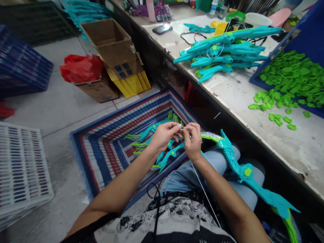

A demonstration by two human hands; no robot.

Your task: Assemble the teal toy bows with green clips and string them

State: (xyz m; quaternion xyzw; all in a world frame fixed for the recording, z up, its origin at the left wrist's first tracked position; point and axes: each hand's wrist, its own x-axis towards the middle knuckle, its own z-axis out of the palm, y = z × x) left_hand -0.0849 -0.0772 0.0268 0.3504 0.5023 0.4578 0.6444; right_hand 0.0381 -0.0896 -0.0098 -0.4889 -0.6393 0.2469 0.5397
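A turquoise toy bow [233,158] with lime-green limbs lies across my thighs, its upper limb running behind my right hand. White string [202,189] stretches from my fingers down toward my lap. My left hand [164,134] is closed in a pinch on the string, just at the bow's limb tip. Right beside it, my right hand [192,140] is also closed, pinching the string; whether it grips the limb tip too is hidden by the fingers. Below both hands, several similar bows [172,153] lie in a box lined with striped cloth [101,152].
The workbench [243,104] on the right bears a stack of turquoise bow parts [222,50], a phone [162,29] and a blue bin [283,50] spilling green pieces [298,74]. Left on the floor are a white crate [22,168], a cardboard box [113,44] and a red bag [81,67].
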